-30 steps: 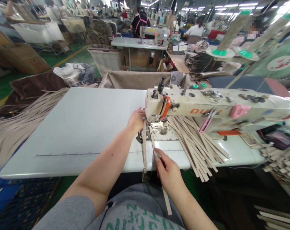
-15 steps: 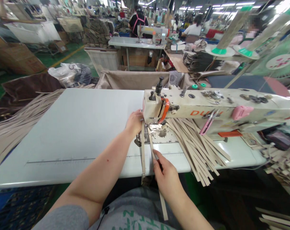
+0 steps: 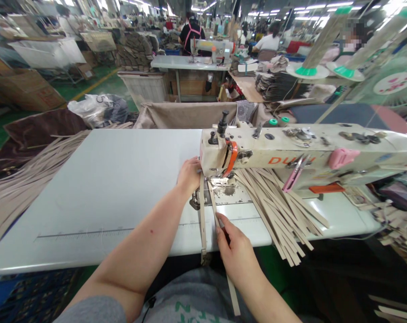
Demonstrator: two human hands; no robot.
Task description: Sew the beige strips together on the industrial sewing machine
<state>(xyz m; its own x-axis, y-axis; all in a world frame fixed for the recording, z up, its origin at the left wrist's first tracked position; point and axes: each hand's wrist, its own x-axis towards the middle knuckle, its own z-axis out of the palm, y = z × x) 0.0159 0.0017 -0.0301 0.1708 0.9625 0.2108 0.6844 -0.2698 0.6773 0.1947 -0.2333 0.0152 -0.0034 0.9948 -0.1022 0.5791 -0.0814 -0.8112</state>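
My right hand pinches a narrow beige strip between thumb and fingers, in front of the sewing machine. From the needle area the strip runs down through this hand, and its loose end hangs over my lap. Beside the machine head's left side, my left hand is closed at the top of a second beige length, its fingertips partly hidden by the head. That length hangs over the table's front edge and has a small buckle-like piece low down. The needle and presser foot are mostly hidden.
Many beige strips lie fanned under the machine arm. Pink-handled snips rest against the arm. More strips lie left of the white table. Beyond it stands a fabric-lined bin. Thread cones rise at right; people work farther back.
Both hands keep nearly the same place and grip. The whole view has shifted slightly, with the table and machine appearing a little lower.
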